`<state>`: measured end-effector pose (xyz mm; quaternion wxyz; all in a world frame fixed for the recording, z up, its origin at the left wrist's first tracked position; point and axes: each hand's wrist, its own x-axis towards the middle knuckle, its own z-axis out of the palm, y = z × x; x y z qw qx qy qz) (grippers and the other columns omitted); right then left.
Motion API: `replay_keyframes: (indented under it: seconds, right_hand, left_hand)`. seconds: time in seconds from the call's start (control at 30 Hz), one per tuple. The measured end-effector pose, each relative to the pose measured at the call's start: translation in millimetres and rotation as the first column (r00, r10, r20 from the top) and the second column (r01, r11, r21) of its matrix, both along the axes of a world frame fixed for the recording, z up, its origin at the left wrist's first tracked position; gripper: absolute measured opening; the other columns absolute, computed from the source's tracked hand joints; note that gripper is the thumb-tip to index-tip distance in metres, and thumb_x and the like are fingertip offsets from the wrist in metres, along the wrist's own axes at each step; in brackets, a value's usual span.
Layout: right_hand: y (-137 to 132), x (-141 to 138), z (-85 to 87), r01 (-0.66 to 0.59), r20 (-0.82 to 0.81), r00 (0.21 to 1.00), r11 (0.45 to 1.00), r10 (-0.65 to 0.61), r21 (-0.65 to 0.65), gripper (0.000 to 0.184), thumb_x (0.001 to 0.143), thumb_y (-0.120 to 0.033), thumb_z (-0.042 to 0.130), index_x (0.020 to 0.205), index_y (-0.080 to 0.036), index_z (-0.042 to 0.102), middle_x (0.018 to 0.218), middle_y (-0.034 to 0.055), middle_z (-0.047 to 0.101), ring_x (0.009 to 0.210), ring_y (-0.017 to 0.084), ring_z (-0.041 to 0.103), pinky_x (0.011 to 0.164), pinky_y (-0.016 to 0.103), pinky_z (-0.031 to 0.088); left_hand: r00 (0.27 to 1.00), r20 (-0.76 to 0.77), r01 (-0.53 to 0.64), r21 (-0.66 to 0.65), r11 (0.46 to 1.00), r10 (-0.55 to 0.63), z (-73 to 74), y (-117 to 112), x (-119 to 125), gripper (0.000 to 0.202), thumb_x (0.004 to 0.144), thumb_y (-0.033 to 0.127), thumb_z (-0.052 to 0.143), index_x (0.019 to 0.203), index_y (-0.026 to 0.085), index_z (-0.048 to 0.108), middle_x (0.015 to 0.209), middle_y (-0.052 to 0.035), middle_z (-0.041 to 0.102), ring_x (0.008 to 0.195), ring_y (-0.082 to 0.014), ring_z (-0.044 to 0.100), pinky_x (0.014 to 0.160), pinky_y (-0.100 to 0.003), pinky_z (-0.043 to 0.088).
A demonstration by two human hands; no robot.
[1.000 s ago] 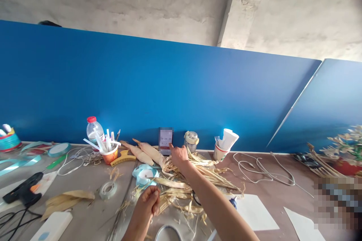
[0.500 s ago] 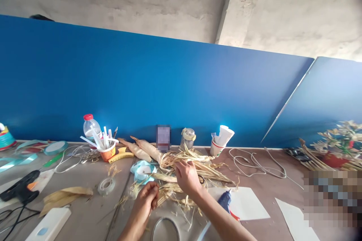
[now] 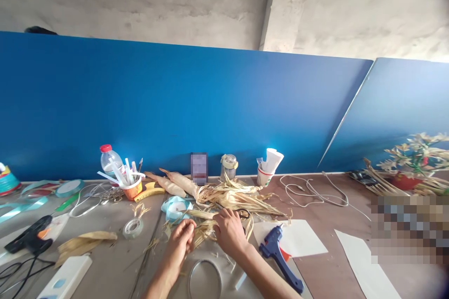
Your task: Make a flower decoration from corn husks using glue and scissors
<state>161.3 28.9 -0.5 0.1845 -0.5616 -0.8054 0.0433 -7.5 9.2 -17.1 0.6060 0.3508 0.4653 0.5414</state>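
My left hand [image 3: 181, 237] is closed, thumb and fingers pressed together, just in front of the dried corn husks [image 3: 238, 196]. Whatever it pinches is too small to make out. My right hand [image 3: 229, 230] rests palm down over the husk pile, its fingers bent and the fingertips hidden. A pale husk strip [image 3: 200, 214] runs out to the left from beneath it. Right behind this hand shows a black loop handle [image 3: 243, 213], like that of scissors. A metal ring [image 3: 205, 280] lies on the table between my forearms.
A blue glue gun [image 3: 280, 257] lies on white paper [image 3: 308, 238] beside my right forearm. Light-blue ribbon [image 3: 175, 209], clear tape [image 3: 133, 228] and a cup of sticks [image 3: 133, 190] sit leftward. Behind stand a jar [image 3: 229, 167] and a paper cup [image 3: 264, 176]. White cable [image 3: 315, 196] coils at right.
My right hand has drawn back toward me from the husk bundle and lowered onto the nearer husks. My left hand stays closed in nearly the same place. The view has shifted slightly, showing more of the glue gun.
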Motion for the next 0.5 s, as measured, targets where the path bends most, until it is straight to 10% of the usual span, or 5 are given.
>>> replay_keyframes:
  seconds: [0.5]
  right_hand:
    - [2,10,6.8,-0.01,-0.143,0.99,0.993,-0.007,-0.115,0.022,0.082,-0.012,0.043,0.079,-0.022,0.063,0.078,-0.001,0.067,0.075,0.013,0.058,0.073,0.024,0.031]
  left_hand:
    - [0.995,0.031,-0.093,0.041,0.995,0.092,-1.6,2,-4,0.029,0.061,0.04,0.07,0.075,0.018,0.057,0.05,0.0075,0.045,0.04,-0.0055,0.034,0.042,-0.019,0.025]
